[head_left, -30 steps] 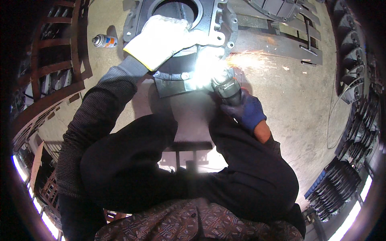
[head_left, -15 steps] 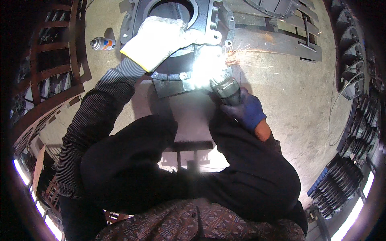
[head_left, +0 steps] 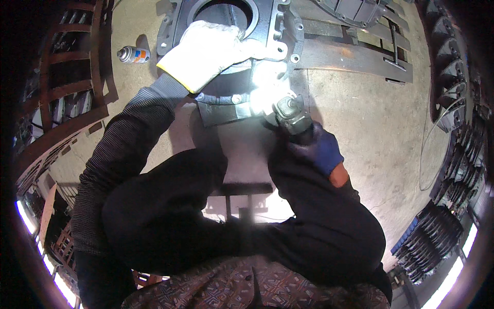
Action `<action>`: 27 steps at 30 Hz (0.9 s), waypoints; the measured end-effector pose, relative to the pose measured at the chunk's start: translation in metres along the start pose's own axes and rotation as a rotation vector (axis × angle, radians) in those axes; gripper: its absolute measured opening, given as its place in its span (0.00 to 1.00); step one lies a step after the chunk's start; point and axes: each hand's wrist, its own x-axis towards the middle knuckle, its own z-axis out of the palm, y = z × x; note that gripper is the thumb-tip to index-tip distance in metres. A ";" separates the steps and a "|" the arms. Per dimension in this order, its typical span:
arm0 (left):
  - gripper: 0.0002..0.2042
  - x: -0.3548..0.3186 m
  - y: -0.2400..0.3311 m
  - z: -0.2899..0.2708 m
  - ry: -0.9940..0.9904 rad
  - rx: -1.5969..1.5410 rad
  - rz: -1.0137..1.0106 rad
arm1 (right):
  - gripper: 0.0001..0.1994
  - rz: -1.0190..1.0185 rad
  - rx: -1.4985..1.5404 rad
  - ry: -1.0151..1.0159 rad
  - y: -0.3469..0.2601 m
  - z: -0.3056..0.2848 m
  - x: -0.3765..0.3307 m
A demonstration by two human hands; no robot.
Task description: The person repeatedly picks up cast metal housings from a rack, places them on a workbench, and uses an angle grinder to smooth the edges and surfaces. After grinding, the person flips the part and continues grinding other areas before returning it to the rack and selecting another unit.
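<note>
A dark grey metal casting (head_left: 267,31) with a large round bore and bolt holes along its flange lies ahead of me. My left hand (head_left: 206,51), in a white glove, is closed on it beside the bore, with a finger or thumb reaching toward a lug on the right. My right hand (head_left: 319,149), in a blue glove with an orange cuff, wraps round the body of an angle grinder (head_left: 292,114). The grinder's head is beside the near right part of the casting. Bright glare hides its disc and whether it touches the metal. No sparks show.
A spray can (head_left: 134,54) lies on the floor to the left. Wooden planks (head_left: 350,54) and another grey casting (head_left: 355,10) are at the far right. Brown metal racking (head_left: 95,56) stands left; stacked dark metal parts (head_left: 427,239) line the right. A cable (head_left: 423,154) trails nearby.
The orange sparks flying right from the grinder have stopped. The grinder's head has tilted and moved slightly right and nearer to me. My left hand keeps its place on the casting.
</note>
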 end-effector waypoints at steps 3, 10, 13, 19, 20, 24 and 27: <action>0.33 -0.001 0.000 -0.002 0.035 -0.006 0.026 | 0.46 -0.030 0.042 0.031 0.000 -0.002 -0.005; 0.31 -0.001 0.003 -0.005 -0.006 0.024 0.021 | 0.42 -0.010 0.018 -0.020 -0.010 -0.006 0.009; 0.30 -0.001 0.003 -0.002 -0.004 0.042 0.004 | 0.41 -0.048 0.003 0.019 -0.015 -0.007 0.011; 0.22 -0.004 -0.002 0.003 0.066 0.154 0.172 | 0.43 0.027 -0.054 -0.025 -0.019 -0.008 0.016; 0.20 -0.004 -0.003 0.003 0.064 0.149 0.175 | 0.44 0.021 -0.047 -0.020 -0.018 -0.008 0.016; 0.17 -0.004 -0.003 0.006 0.037 0.062 0.062 | 0.46 0.014 0.004 -0.009 -0.010 -0.006 0.006; 0.22 -0.004 -0.003 0.006 0.091 0.164 0.199 | 0.45 -0.007 0.040 0.035 -0.003 -0.005 -0.006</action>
